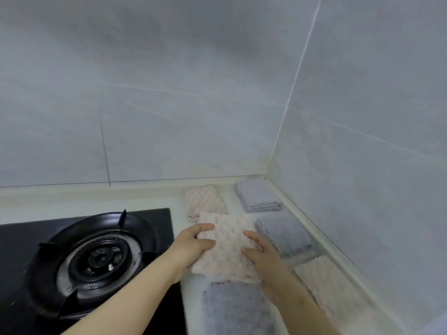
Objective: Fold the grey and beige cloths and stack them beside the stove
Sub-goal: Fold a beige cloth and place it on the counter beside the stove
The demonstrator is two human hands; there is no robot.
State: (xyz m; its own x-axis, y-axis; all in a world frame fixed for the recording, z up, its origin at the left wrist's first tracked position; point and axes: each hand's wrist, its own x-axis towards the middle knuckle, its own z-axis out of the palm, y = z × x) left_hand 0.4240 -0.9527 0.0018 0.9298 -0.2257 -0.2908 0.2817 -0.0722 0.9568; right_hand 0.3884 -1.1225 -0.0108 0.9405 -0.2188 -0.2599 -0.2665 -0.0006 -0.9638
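Note:
A folded beige cloth (227, 247) lies on the white counter just right of the stove (84, 257). My left hand (193, 243) grips its left edge and my right hand (261, 250) holds its right edge. Behind it sits another folded beige cloth (203, 201). A folded grey cloth (257, 194) rests in the back corner, with a second grey one (285, 235) in front of it. A third grey cloth (234, 308) lies nearest me. One more beige cloth (324, 279) sits along the right wall.
The black gas stove with its round burner (101, 257) fills the left. Grey tiled walls meet in a corner (268, 170) behind the counter (179, 197), closing in the back and right sides.

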